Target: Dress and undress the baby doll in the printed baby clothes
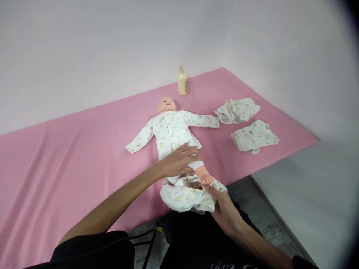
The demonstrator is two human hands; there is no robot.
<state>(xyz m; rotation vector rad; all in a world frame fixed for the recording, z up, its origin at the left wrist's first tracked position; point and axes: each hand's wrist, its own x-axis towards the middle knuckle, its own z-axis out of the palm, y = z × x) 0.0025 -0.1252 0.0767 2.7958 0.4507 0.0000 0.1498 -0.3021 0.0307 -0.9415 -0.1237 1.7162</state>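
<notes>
A baby doll (pixel 166 105) lies on its back on the pink table cover, its head away from me. It wears a white printed baby shirt (pixel 171 129) with the sleeves spread out. My left hand (pixel 181 160) lies across the doll's lower body and upper leg, fingers stretched out and apart. One bare doll foot (pixel 206 178) sticks out below a white cuff. Around the doll's lower legs are bunched white printed baby pants (pixel 182 198). My right hand (pixel 226 211) grips the pants' fabric near that foot, thumb on top. The other foot is hidden.
A pump bottle (pixel 183 83) of pale yellow liquid stands near the back edge, beyond the doll's head. Two folded white printed garments, an upper one (pixel 238 111) and a lower one (pixel 255 136), lie to the right on the pink cover (pixel 84 160). White walls border the table.
</notes>
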